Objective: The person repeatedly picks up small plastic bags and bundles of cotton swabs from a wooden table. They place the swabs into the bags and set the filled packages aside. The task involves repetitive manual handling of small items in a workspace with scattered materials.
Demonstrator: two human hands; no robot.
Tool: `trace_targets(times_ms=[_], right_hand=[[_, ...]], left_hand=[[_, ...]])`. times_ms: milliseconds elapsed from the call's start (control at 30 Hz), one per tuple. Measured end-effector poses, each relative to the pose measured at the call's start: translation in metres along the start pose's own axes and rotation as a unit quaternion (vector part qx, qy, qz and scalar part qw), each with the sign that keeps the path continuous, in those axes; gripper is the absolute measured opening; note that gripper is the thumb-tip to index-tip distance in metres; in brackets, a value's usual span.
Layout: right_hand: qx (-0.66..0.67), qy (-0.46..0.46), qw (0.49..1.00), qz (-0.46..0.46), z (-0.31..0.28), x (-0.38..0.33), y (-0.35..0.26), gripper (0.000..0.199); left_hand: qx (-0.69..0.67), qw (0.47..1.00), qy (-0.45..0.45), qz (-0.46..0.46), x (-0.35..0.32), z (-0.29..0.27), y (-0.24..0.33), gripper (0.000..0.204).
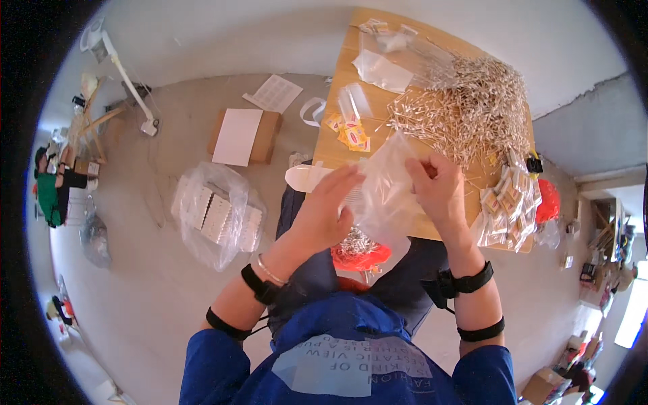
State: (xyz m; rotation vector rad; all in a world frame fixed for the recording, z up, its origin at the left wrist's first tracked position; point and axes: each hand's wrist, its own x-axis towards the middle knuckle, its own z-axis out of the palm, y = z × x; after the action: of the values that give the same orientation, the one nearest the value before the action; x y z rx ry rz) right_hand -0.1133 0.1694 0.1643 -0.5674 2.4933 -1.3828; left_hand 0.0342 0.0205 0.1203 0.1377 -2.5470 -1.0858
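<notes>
A clear plastic bag (pixel 386 185) is held up in front of me over the table's near edge. My right hand (pixel 437 189) pinches its right side between thumb and curled fingers. At the bag's left side is my left hand (pixel 324 212), its fingers and thumb curved around that edge; a finely striped patch shows between them, too small to make out. Beyond the bag, a big heap of loose cotton swabs (pixel 489 101) covers the table's far right. Small yellow-and-white printed cards (pixel 353 135) lie left of the bag, beside a clear sleeve (pixel 354 101).
Filled clear packets (pixel 509 206) pile up at the wooden table's (pixel 337 74) right edge. Between my knees sits a red bag (pixel 361 255) with swabs. On the floor at left are a clear bag of white packs (pixel 219 216) and a cardboard box (pixel 266 138) under white paper.
</notes>
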Motion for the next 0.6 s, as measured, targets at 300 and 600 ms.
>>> trace_targets(times_ms=[300, 600], right_hand=[[0.096, -0.018, 0.995, -0.022, 0.017, -0.018, 0.011, 0.017], [0.238, 0.055, 0.970, 0.009, 0.018, -0.053, 0.007, 0.028]], left_hand=[[-0.034, 0.992, -0.088, 0.086, 0.072, -0.014, 0.066, 0.014], [0.119, 0.902, -0.410, -0.072, 0.094, 0.003, 0.050, 0.020]])
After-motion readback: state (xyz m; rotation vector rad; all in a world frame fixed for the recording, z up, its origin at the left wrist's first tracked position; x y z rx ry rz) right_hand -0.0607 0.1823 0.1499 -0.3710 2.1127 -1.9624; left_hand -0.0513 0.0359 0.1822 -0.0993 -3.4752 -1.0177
